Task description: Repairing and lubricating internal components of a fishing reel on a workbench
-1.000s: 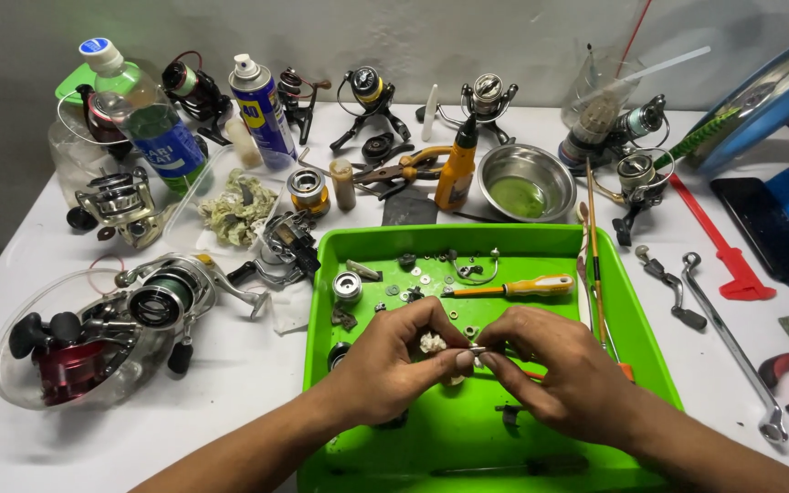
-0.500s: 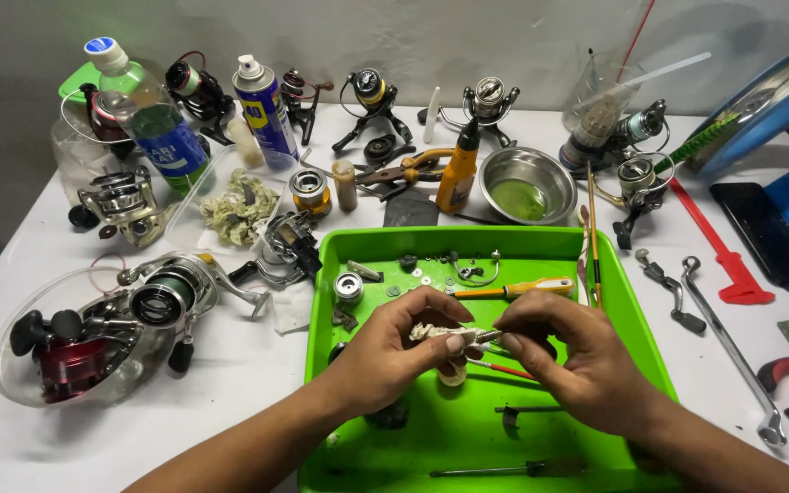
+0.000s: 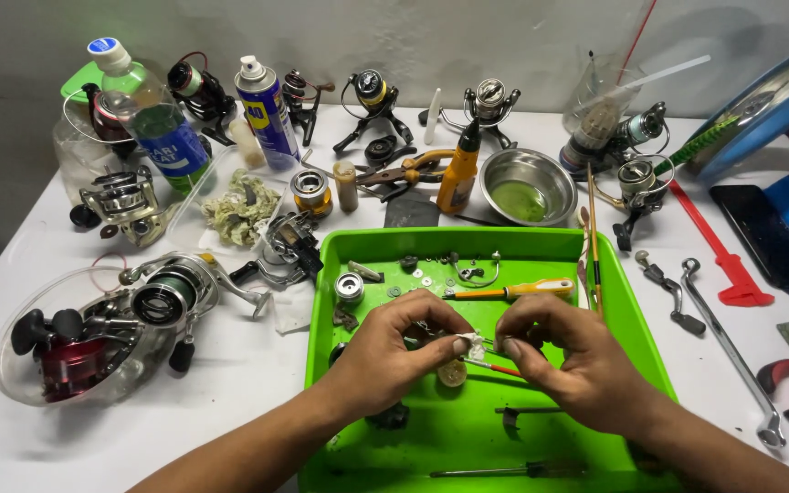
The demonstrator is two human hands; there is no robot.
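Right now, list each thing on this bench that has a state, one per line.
Left hand: fingertips pinched on a small white part, over the green tray.
Right hand: fingertips meeting the same part from the other side.
Steel bowl: upright, greenish liquid inside.
Spray can: upright, nozzle cap on.
Plastic bottle: upright, capped.
Yellow-handled screwdriver: lying flat in the tray.
Dark phone: screen off.

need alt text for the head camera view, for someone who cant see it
Two bare hands, left hand and right hand, pinch a small white part between their fingertips over a green tray holding tiny metal pieces and a yellow-handled screwdriver. Fishing reels, a spray can and a steel bowl crowd the white table.
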